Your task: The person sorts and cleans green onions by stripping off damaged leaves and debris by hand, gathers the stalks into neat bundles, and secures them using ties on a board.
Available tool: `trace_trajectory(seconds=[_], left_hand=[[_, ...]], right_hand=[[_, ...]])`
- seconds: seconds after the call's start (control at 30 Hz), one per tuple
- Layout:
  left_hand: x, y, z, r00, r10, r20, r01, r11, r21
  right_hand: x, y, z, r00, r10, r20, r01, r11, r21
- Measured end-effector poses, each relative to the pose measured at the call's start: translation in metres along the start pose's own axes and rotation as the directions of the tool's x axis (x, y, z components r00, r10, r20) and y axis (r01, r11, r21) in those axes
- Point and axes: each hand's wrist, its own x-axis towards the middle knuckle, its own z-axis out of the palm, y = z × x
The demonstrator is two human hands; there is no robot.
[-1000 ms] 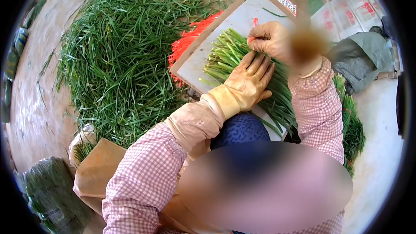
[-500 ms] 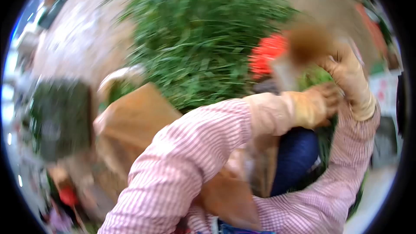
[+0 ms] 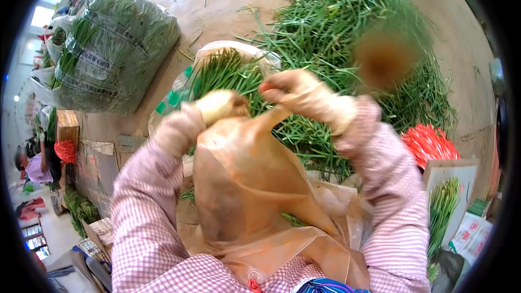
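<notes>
My left hand (image 3: 220, 106), in a pale glove or sleeve cover, is above the lap with its fingers curled. What they hold, if anything, is hidden. Just right of it, my right hand (image 3: 287, 87) has its fingers pinched together, with a small red spot at the tips that I cannot make out. Right behind both hands, cut green stems (image 3: 230, 73) lie in a white plastic bag (image 3: 239, 48). A translucent brown apron (image 3: 244, 168) covers my lap and rises in a fold toward the right wrist.
A large heap of loose green leaves (image 3: 347, 38) spreads over the floor. Upper left stands a big clear bag packed with greens (image 3: 116, 49). Red plastic twine (image 3: 431, 145) and a bundle of green stems (image 3: 444, 206) sit to the right. A person (image 3: 39, 165) is far left.
Both hands have moved from the far right, near the red twine, to the middle in front of my body. The view has swung left, bringing the packed bag further in.
</notes>
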Motion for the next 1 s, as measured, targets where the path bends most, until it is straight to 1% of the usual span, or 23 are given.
trace_trajectory(seconds=[0.07,0.1,0.13,0.17,0.2,0.23,0.27,0.3,0.33,0.4,0.47,0.53,0.57,0.63,0.67,0.73,0.77,0.8,0.83,0.87,0.93,0.97,1.0], left_hand=[[-0.019,-0.05,0.072,0.991,0.002,-0.134,-0.051,0.928,-0.369],[-0.035,-0.024,0.092,0.964,-0.002,-0.266,-0.102,0.922,-0.374],[-0.033,-0.047,0.123,0.968,-0.068,-0.241,-0.1,0.776,-0.623],[-0.031,-0.07,0.153,0.967,-0.135,-0.216,-0.104,0.565,-0.819],[-0.023,-0.075,0.131,0.989,-0.146,0.005,0.009,0.032,-0.999],[-0.03,-0.066,0.119,0.724,-0.688,0.054,0.491,0.459,-0.741],[-0.028,-0.082,0.124,0.667,-0.743,-0.058,0.322,0.357,-0.877],[-0.018,-0.11,0.141,0.582,-0.726,-0.367,0.173,0.552,-0.816],[-0.008,-0.122,0.136,0.443,-0.63,-0.638,0.055,0.73,-0.682],[0.004,-0.126,0.107,0.505,-0.436,-0.745,0.186,0.898,-0.4],[0.03,-0.126,0.094,0.588,-0.111,-0.801,0.128,0.991,-0.043],[0.059,-0.116,0.093,0.764,-0.166,-0.623,0.147,0.986,-0.083],[0.068,-0.109,0.095,0.796,-0.197,-0.573,0.187,0.979,-0.077],[0.08,-0.102,0.1,0.764,-0.24,-0.599,0.208,0.97,-0.122],[0.087,-0.105,0.105,0.744,-0.255,-0.617,0.198,0.967,-0.16],[0.086,-0.12,0.112,0.675,-0.196,-0.711,-0.041,0.952,-0.302],[0.082,-0.13,0.114,0.673,-0.156,-0.723,-0.067,0.961,-0.269],[0.077,-0.139,0.114,0.67,-0.113,-0.734,-0.093,0.968,-0.233],[0.072,-0.144,0.114,0.676,-0.07,-0.733,-0.086,0.981,-0.173],[0.069,-0.152,0.118,0.678,-0.026,-0.734,-0.173,0.966,-0.194],[0.059,-0.154,0.114,0.73,-0.042,-0.682,-0.162,0.959,-0.233],[0.057,-0.157,0.116,0.79,-0.064,-0.609,-0.103,0.967,-0.234],[0.057,-0.152,0.118,0.795,-0.062,-0.603,-0.105,0.966,-0.237]], right_hand=[[0.044,0.037,0.057,0.995,-0.003,0.105,0.004,1.0,-0.007],[0.056,0.062,0.085,0.988,-0.001,0.157,0.015,0.996,-0.086],[0.061,0.085,0.111,0.979,0.003,0.206,0.03,0.987,-0.16],[0.06,0.101,0.128,0.959,0.082,0.27,-0.004,0.96,-0.279],[0.059,0.117,0.143,0.93,0.168,0.326,-0.026,0.917,-0.397],[0.052,0.139,0.155,0.926,0.121,0.358,0.089,0.851,-0.518],[0.047,0.154,0.163,0.914,0.075,0.398,0.207,0.759,-0.617],[0.046,0.156,0.165,0.88,0.173,0.441,0.2,0.708,-0.677],[0.046,0.156,0.167,0.903,0.083,0.422,0.271,0.653,-0.707],[0.05,0.153,0.173,0.916,-0.057,0.397,0.333,0.659,-0.674],[0.054,0.159,0.184,0.907,-0.114,0.406,0.367,0.686,-0.628],[0.049,0.186,0.206,0.931,0.053,0.362,0.126,0.883,-0.453],[0.044,0.199,0.221,0.944,-0.065,0.324,0.227,0.839,-0.495],[0.034,0.195,0.234,0.945,-0.082,0.318,0.155,0.965,-0.212],[0.03,0.194,0.239,0.947,-0.069,0.314,0.139,0.969,-0.206],[0.031,0.185,0.242,0.896,-0.209,0.391,0.424,0.661,-0.619],[0.034,0.18,0.237,0.893,-0.065,0.446,0.402,0.563,-0.723],[0.042,0.162,0.22,0.897,-0.059,0.437,0.39,0.57,-0.723],[0.048,0.145,0.2,0.884,0.13,0.45,0.302,0.576,-0.76],[0.049,0.141,0.185,0.835,0.314,0.452,0.219,0.564,-0.796],[0.032,0.175,0.167,0.881,0.225,0.416,0.244,0.537,-0.808],[0.016,0.203,0.175,0.954,0.04,0.296,0.26,0.378,-0.889],[0.017,0.204,0.171,0.957,0.037,0.287,0.258,0.344,-0.903]])
